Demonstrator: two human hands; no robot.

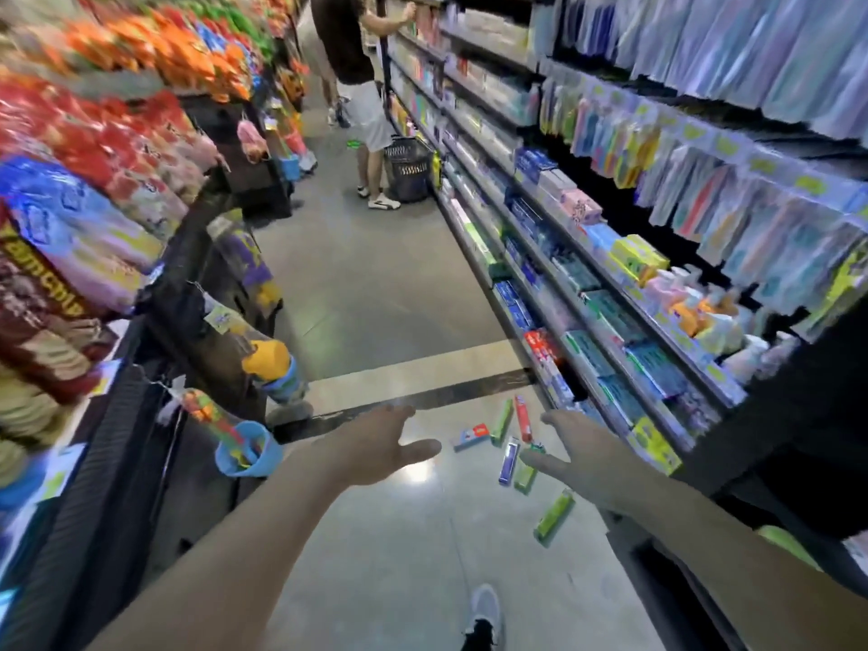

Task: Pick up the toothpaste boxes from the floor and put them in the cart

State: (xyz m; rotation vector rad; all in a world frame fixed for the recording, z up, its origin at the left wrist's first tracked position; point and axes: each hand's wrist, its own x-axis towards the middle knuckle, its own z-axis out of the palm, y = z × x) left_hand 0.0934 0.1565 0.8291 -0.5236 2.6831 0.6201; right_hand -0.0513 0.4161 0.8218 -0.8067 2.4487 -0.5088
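Several toothpaste boxes lie scattered on the shiny floor beside the right shelf: a blue-and-red box [471, 436], a green box [501, 421], a red box [523, 418], a purple box [509, 462], a green box [525, 476] partly under my right thumb, and another green box [554, 517] nearer to me. My left hand [383, 446] reaches forward with straight fingers, holding nothing, left of the boxes. My right hand [580, 451] is spread above the boxes' right side, also empty. No cart shows in view.
Shelves of toothpaste and toothbrushes [610, 321] run along the right. Snack racks [94, 227] line the left, with hanging toys [244, 448]. Two people [371, 110] stand down the aisle beside a black basket [407, 169]. My shoe [484, 613] shows below.
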